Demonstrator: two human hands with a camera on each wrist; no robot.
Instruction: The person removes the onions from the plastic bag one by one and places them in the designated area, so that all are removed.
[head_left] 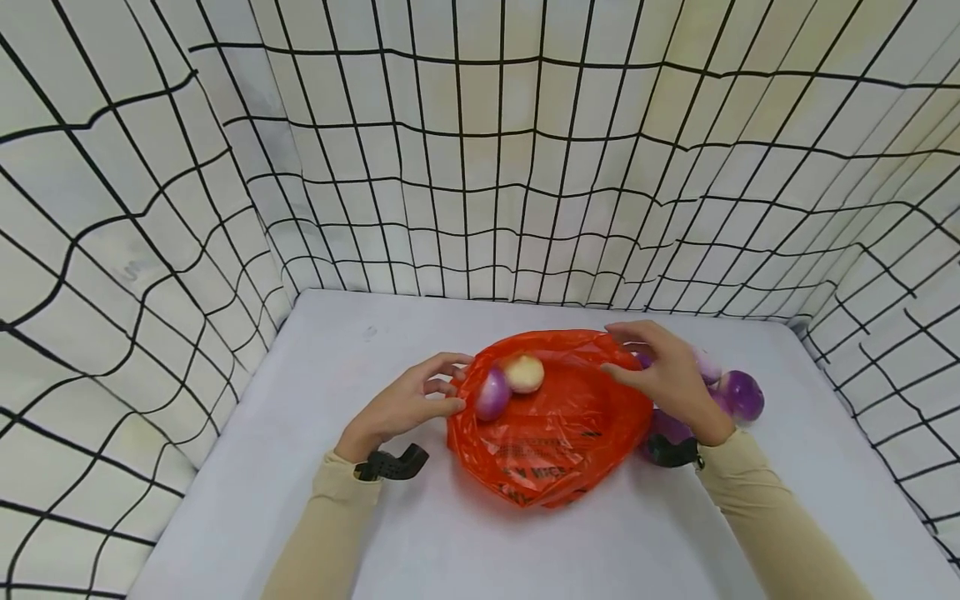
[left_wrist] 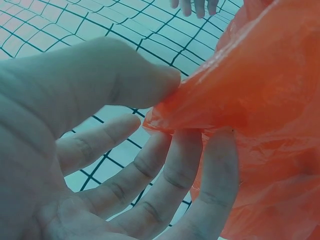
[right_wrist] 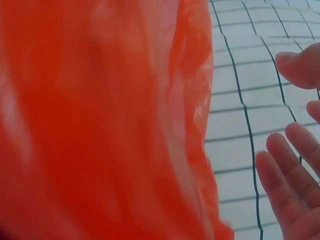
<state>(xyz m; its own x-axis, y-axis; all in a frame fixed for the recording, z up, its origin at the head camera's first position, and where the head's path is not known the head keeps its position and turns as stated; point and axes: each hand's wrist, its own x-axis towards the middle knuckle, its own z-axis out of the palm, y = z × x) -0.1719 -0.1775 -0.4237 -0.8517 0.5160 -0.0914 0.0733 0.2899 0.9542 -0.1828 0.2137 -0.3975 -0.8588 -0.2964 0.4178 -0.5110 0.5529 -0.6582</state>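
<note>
A red plastic bag (head_left: 551, 417) stands with its mouth spread open on the table, dark print showing on it. Inside, near its left side, lie a purple onion (head_left: 492, 395) and a pale yellow onion (head_left: 524, 373). My left hand (head_left: 408, 402) holds the bag's left rim, the thumb on one side of the plastic and fingertips on the other in the left wrist view. Over the bag's right rim is my right hand (head_left: 660, 371), its fingers spread and loosely bent. The right wrist view shows those fingers (right_wrist: 290, 175) apart from the red plastic.
Several purple onions (head_left: 741, 396) lie on the table to the right of the bag, partly hidden by my right hand and wrist. The white table (head_left: 315, 350) is bordered at the back and sides by white walls with black netting (head_left: 480, 158).
</note>
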